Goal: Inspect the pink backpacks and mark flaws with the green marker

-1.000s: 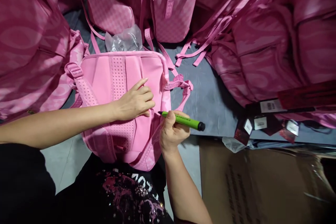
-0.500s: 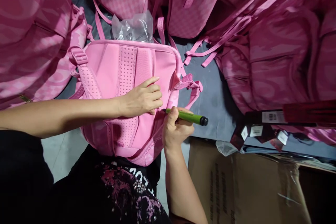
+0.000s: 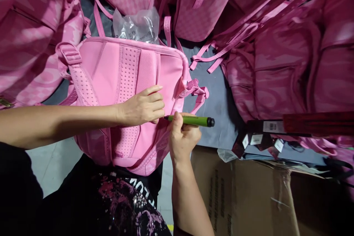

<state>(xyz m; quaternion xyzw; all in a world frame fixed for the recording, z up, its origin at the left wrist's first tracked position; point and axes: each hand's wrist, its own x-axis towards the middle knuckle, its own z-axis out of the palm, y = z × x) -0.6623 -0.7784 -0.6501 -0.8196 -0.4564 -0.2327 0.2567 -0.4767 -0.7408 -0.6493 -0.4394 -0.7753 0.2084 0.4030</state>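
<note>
A pink backpack (image 3: 107, 70) leans between my lap and the table edge, its padded back panel and shoulder straps facing me. My left hand (image 3: 143, 107) lies across that panel, fingers curled in on the fabric at the right side; its fingertips are partly hidden. Between the thumb and fingers of my right hand (image 3: 184, 136) is a green marker pen (image 3: 196, 120) with black ends. The marker's narrow dark tip points left and reaches the fabric beside my left fingertips. Whether it touches the cloth is hard to tell.
Several more pink backpacks (image 3: 287, 62) crowd the grey table (image 3: 212, 99) at the left, back and right. Behind the backpack sits a clear plastic bag (image 3: 136, 25). Dark items with white tags (image 3: 256, 139) lie at the right edge, above a cardboard box (image 3: 243, 191).
The view has shifted slightly, so most things appear a little further left. The marker is more level now, its tip still by my left fingers. Both hands keep their holds.
</note>
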